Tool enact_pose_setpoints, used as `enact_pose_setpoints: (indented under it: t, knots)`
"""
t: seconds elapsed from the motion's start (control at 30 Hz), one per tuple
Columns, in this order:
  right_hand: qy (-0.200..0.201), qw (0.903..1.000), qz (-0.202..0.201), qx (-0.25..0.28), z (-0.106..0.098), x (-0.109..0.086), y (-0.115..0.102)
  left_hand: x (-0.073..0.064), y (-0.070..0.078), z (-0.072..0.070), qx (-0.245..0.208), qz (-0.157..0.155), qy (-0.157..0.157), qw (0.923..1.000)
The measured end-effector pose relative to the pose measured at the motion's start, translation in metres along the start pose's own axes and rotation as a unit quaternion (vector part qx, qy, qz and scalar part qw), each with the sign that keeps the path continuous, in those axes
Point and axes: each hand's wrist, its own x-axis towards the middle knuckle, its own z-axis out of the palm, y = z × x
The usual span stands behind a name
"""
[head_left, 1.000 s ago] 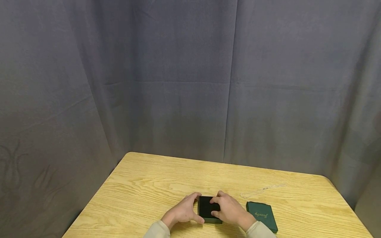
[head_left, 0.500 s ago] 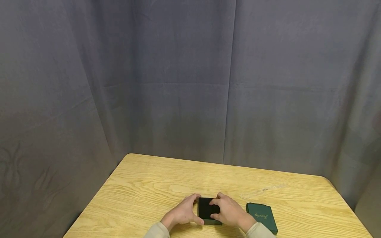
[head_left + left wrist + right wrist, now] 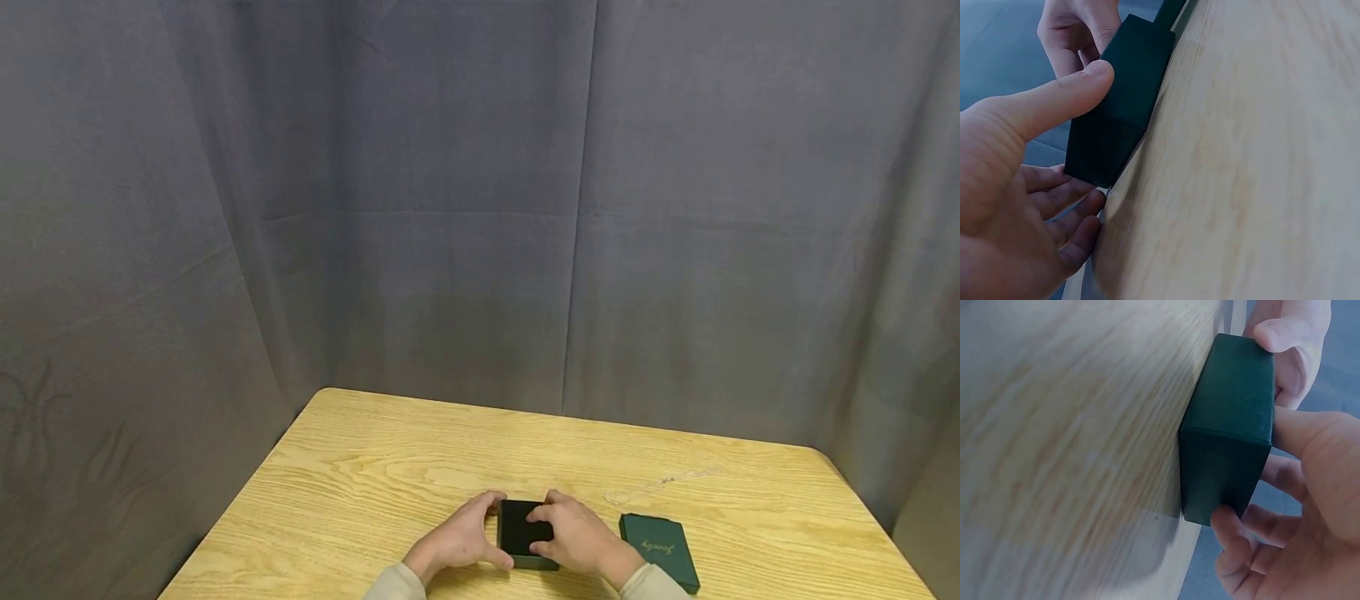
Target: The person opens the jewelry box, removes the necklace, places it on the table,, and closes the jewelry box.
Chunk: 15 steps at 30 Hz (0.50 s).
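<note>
A small green jewelry box base (image 3: 534, 564) rests on the table, with a black insert (image 3: 516, 527) at its top. From the left side, my left hand (image 3: 460, 533) grips the base, thumb on the front face and fingers toward the back. My right hand (image 3: 581, 537) has its thumb and index fingertip bent onto the black insert. In the right wrist view, another right fingertip (image 3: 1225, 520) touches the outer side of the base (image 3: 1225, 469). Right of that hand lies the green lid (image 3: 660, 548) with gold lettering.
A thin silvery necklace (image 3: 666, 481) lies stretched out on the wooden table (image 3: 390, 442) behind the lid. Grey curtains (image 3: 450, 208) hang at the back and both sides.
The hands and box keep their places relative to each other. Everything sits slightly lower in the head view, by a small shift of the camera.
</note>
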Motion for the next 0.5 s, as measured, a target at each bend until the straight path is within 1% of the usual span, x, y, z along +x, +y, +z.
enact_pose_setpoints:
  t: [0.23, 0.5]
  knots:
    - [-0.003, 0.9999, -0.005, -0.008, 0.0009, 0.0003, 0.0015, -0.0004, -0.0023, -0.0006, -0.005, -0.002, -0.006, 1.0000]
    - [-0.013, 0.9999, -0.007, 0.001, 0.0016, 0.0010, 0.0040, -0.0011, -0.0020, -0.0006, -0.012, 0.008, -0.007, 0.9999]
